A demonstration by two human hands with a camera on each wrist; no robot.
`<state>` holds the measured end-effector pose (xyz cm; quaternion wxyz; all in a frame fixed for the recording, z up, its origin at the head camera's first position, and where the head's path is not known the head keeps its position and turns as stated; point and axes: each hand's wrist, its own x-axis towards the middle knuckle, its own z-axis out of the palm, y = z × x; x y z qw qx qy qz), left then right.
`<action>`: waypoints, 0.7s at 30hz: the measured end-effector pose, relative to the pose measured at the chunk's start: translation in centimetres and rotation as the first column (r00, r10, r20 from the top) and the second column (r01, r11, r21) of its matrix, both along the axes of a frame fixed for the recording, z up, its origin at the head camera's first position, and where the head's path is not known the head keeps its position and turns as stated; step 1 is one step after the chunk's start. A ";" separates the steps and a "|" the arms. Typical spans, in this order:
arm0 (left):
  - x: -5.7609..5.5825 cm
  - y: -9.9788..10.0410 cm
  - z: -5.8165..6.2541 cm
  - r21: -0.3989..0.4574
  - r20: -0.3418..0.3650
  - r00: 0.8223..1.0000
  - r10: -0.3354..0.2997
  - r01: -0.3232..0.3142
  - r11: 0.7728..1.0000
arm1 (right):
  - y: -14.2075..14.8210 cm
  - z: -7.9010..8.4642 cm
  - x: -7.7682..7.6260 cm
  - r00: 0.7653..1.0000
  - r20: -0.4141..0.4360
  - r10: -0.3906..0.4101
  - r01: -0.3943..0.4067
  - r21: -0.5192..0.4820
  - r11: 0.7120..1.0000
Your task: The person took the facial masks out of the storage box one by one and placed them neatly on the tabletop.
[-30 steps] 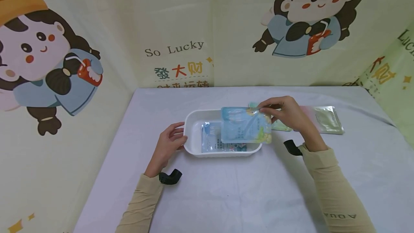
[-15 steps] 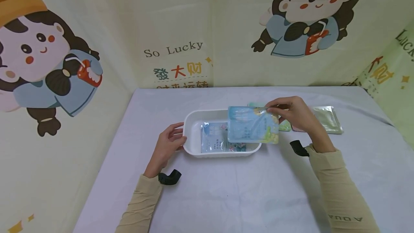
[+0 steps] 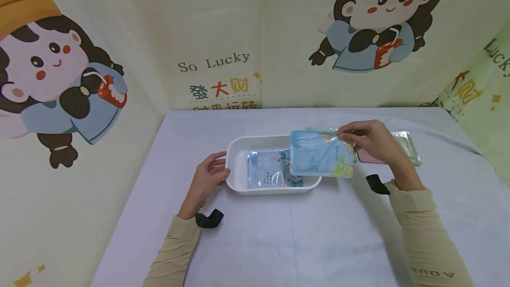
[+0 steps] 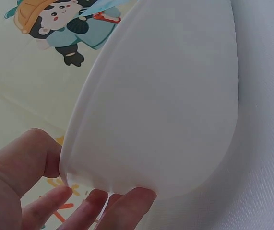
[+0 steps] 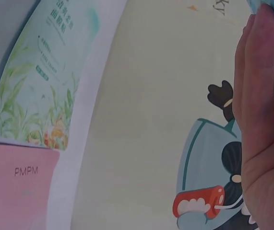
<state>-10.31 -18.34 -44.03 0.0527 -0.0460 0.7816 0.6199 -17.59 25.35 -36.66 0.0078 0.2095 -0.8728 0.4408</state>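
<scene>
My right hand (image 3: 372, 141) pinches a light-blue face mask packet (image 3: 318, 154) by its top right corner. It hangs above the right end of a white plastic tray (image 3: 237, 169) and overlaps the rim in the head view. Inside the tray lies another blue face mask packet (image 3: 264, 169) with a flower print. My left hand (image 3: 207, 178) holds the tray's left end, thumb at the rim (image 4: 79, 115) and fingertips against the outer wall. In the right wrist view only a corner of the held packet (image 5: 271, 7) shows beside the fingers.
Right of the tray, partly hidden behind my right hand, lie a green leaf-print packet (image 5: 41, 86), a pink packet (image 5: 21, 187) and a silver packet (image 3: 408, 147). A white cloth (image 3: 259, 242) covers the table, with a printed curtain (image 3: 287, 56) behind.
My right hand has moved to the right with the blue face mask packet, uncovering more of the packet in the tray. The left hand and the tray have stayed in place.
</scene>
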 end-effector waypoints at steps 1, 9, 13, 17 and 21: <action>0.0 0.0 0.0 0.000 0.000 1.000 -0.001 0.001 1.000 | 0.2 0.0 0.0 1.000 -0.001 -0.005 0.005 0.001 1.000; -0.2 0.0 -0.1 -0.008 0.002 1.000 -0.004 0.004 1.000 | 1.2 -0.3 0.2 0.999 0.024 -0.031 0.031 -0.003 0.999; -0.2 0.0 -0.1 -0.010 -0.001 1.000 0.002 -0.002 1.000 | 1.7 -0.4 0.2 0.998 0.034 -0.046 0.046 0.001 0.999; -0.2 -0.1 -0.2 -0.008 -0.008 1.000 -0.001 0.001 1.000 | 2.2 -0.3 0.3 0.997 0.043 -0.060 0.060 0.001 0.998; -0.3 -0.1 -0.3 -0.005 -0.010 1.000 -0.003 0.003 1.000 | 2.5 -0.2 0.4 0.995 0.043 -0.091 0.091 0.023 0.996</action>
